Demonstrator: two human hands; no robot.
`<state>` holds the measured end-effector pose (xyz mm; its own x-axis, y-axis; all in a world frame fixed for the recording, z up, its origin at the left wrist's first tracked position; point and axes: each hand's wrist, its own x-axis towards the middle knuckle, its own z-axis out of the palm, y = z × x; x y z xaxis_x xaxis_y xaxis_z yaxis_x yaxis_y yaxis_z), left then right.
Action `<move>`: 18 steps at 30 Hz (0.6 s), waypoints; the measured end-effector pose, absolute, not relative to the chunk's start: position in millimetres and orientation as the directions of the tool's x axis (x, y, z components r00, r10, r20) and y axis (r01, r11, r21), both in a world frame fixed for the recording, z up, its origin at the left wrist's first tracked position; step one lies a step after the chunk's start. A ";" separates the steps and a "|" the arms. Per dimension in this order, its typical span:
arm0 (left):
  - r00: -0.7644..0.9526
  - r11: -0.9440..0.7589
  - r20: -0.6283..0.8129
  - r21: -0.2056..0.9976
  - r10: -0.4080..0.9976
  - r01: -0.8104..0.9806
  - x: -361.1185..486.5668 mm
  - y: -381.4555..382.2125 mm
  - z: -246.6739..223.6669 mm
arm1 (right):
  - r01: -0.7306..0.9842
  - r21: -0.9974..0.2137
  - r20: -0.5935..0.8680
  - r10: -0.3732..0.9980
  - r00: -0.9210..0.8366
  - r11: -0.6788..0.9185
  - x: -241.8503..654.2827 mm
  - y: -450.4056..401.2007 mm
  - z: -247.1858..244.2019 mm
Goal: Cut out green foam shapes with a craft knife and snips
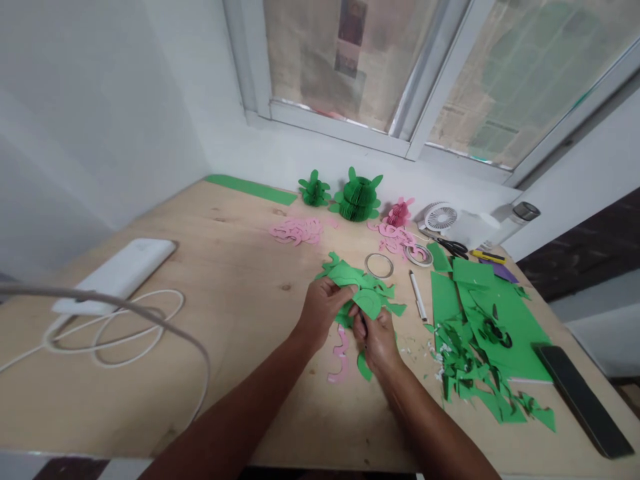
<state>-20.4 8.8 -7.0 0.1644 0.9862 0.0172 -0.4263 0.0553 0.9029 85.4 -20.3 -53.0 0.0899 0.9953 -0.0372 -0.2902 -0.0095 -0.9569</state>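
Observation:
My left hand [325,303] pinches a piece of green paper [369,301] with curved outlines, its thumb on top. Curled below the paper is my right hand [379,337], closed around a dark handle [363,325] that looks like scissors; the blades are hidden. More cut green pieces [333,265] lie under and behind the held paper. A wavy pink paper strip [339,363] and a curved green scrap [365,366] rest on the table just below my hands. Beyond them lies a ring [379,265], with a white pen [418,295] to its right.
On the right are green sheets [525,333], scraps [470,370], black scissors [495,331] and a dark case [583,400]. Pink cutouts [297,231], green paper figures [358,195] and a fan [440,217] stand or lie behind. A white power bank [120,273] and cable are left.

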 end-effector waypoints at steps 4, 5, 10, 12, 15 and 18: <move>0.162 0.057 0.011 0.912 0.987 -0.406 -21.1 8.0 -4.7 | -0.286 -0.958 -0.032 0.996 0.081 -0.007 86.7 -20.9 -55.3; 0.159 0.058 0.007 0.916 0.987 -0.397 -21.4 8.0 -4.4 | -0.287 -0.958 -0.030 0.997 0.076 -0.007 87.1 -21.0 -56.0; 0.165 0.055 0.011 0.918 0.986 -0.392 -23.1 8.6 -4.9 | -0.283 -0.959 -0.019 0.998 0.055 -0.003 88.3 -21.3 -56.2; 0.163 0.053 0.014 0.915 0.987 -0.401 -23.4 8.8 -4.9 | -0.279 -0.960 -0.029 0.998 0.055 -0.013 87.9 -21.4 -54.6; 0.165 0.058 0.008 0.917 0.986 -0.395 -23.6 8.7 -3.7 | -0.274 -0.961 -0.046 0.997 0.056 -0.029 87.1 -21.5 -52.1; 0.157 0.067 -0.009 0.926 0.988 -0.372 -23.6 8.8 -2.9 | -0.268 -0.963 -0.056 0.997 0.060 -0.038 86.8 -21.4 -51.2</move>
